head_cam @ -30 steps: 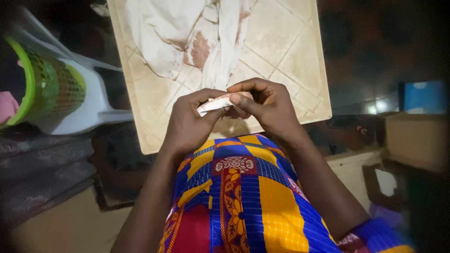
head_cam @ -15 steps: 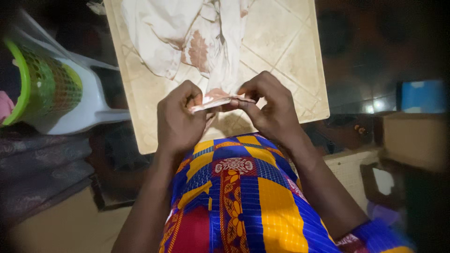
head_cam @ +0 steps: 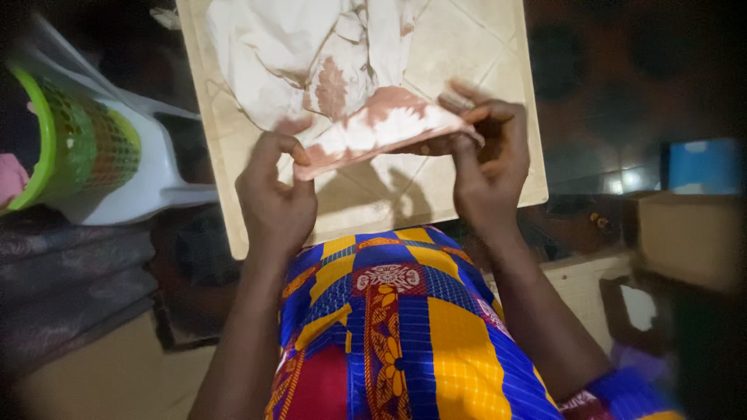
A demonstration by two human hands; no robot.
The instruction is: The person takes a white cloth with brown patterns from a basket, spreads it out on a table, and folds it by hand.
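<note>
The white cloth w/ reddish-brown stains (head_cam: 373,128) is being stretched out betw. both hands, held just above the pale tiled bench (head_cam: 498,70), near its front edge. Its far part is lying bunched on the bench toward the back, so only the near edge is lifted and pulled taut.

Left hand (head_cam: 272,198) is pinching the cloth's left corner betw. thumb and fingers, closed on it. Right hand (head_cam: 486,159) is gripping the right end, fingers curled over the fabric edge, thumb underneath as far as I can tell; that side is a bit blurred.

Below the hands, the person's lap in a bright blue, yellow and red patterned garment (head_cam: 397,327) is sitting right against the bench front. To the left, a green mesh basket (head_cam: 74,140) is lying tilted on a white plastic chair (head_cam: 148,183), w/ sth pink (head_cam: 12,175) at the frame edge. Dark folded fabric (head_cam: 70,288) is lying lower left. Right side is dim: a blue item (head_cam: 704,159) and a brownish box (head_cam: 689,233), details unclear.

Risks, judging from the pose: grip on each end is only a fingertip pinch, so a harder pull could be slipping a corner free and dropping the cloth onto the lap. Pulling taut could also be dragging the bunched part off the bench, or tearing at the stained, thin-looking area.
</note>
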